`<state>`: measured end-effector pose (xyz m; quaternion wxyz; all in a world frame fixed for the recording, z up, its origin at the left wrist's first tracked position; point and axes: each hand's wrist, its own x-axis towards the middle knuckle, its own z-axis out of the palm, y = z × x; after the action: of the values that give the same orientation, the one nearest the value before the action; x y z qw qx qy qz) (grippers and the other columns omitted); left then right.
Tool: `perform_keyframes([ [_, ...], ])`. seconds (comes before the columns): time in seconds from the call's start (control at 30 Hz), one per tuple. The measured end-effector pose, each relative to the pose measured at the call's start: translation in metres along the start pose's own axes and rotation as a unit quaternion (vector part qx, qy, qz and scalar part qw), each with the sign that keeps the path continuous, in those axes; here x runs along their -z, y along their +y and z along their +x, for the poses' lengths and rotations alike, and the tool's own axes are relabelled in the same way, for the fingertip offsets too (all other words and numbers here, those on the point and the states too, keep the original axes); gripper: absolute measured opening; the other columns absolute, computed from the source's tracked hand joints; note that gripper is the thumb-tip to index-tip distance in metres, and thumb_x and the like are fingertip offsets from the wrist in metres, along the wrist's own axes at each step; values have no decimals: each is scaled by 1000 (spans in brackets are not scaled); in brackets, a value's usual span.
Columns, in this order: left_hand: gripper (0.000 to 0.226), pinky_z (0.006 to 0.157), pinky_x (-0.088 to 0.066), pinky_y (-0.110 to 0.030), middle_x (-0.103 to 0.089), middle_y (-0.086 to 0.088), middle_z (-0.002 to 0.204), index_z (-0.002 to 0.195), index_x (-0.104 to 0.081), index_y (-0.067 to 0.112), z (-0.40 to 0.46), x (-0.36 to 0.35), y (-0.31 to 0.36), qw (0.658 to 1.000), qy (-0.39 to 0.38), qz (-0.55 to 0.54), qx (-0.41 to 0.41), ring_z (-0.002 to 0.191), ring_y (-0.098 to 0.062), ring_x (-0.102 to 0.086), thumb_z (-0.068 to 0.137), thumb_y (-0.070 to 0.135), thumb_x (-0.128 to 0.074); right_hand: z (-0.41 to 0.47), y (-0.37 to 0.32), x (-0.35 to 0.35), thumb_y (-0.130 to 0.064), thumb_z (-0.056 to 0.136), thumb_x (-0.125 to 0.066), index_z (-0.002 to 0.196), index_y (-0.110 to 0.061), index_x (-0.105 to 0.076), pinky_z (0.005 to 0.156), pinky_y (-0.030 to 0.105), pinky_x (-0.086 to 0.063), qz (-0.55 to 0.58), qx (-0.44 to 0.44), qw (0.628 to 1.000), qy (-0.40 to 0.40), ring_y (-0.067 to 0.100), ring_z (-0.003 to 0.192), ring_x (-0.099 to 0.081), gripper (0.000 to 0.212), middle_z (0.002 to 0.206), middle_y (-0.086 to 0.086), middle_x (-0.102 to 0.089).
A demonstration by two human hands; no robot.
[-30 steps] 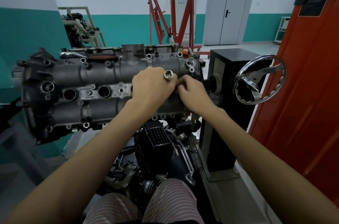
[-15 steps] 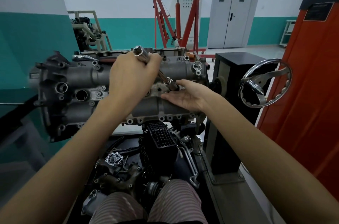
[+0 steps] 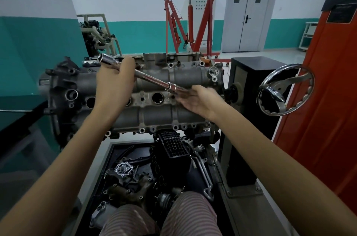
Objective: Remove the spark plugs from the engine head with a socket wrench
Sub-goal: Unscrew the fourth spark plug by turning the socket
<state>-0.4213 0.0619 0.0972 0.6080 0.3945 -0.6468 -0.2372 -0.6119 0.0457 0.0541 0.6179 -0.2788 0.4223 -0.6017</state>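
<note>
A grey engine head (image 3: pixel 158 112) lies on its stand, with a row of round spark plug wells (image 3: pixel 157 98) across its middle. My left hand (image 3: pixel 115 85) grips the shaft of a long chrome socket wrench (image 3: pixel 152 80), which slants from upper left down to the right, clear of the wells. Its lower socket end lies over my right hand (image 3: pixel 199 100), held palm up with fingers straight beneath it. That end is blurred, and I cannot tell whether a spark plug sits in it.
A chrome handwheel (image 3: pixel 286 89) sticks out from the black stand column (image 3: pixel 249 89) on the right, beside an orange cabinet (image 3: pixel 332 112). Below the head, a black tray (image 3: pixel 108 160) holds loose engine parts. A red engine crane (image 3: pixel 195 23) stands behind.
The wrench has come up out of the right-hand well and swung to a slant in my left hand. My right hand left the wrench and opened palm up under its lower end.
</note>
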Motion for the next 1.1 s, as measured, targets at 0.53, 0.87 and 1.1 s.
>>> perform_keyframes([
  [0.53,47,45,-23,-30,-33,-1,39,44,-34,13,-18,-47,16,965,-14,226,-133,38,-18,-31,87,32,-38,7,4,42,-6,89,-38,72,-3,-59,36,20,-42,-310,251,910,117,12,38,-54,27,54,5,-59],
  [0.87,48,43,-20,-25,-31,2,53,51,-26,20,-11,-103,40,898,-76,399,-167,47,-10,-27,94,35,-43,6,9,40,-10,89,-40,69,-5,-54,36,21,-43,-340,296,883,128,9,35,-50,25,57,7,-58],
  [1.1,47,43,-19,-26,-33,0,54,51,-29,18,-7,-96,32,912,-63,382,-135,50,-16,-32,93,34,-41,9,12,38,-12,87,-40,76,-1,-58,38,21,-42,-363,307,868,143,8,34,-48,24,55,4,-59],
])
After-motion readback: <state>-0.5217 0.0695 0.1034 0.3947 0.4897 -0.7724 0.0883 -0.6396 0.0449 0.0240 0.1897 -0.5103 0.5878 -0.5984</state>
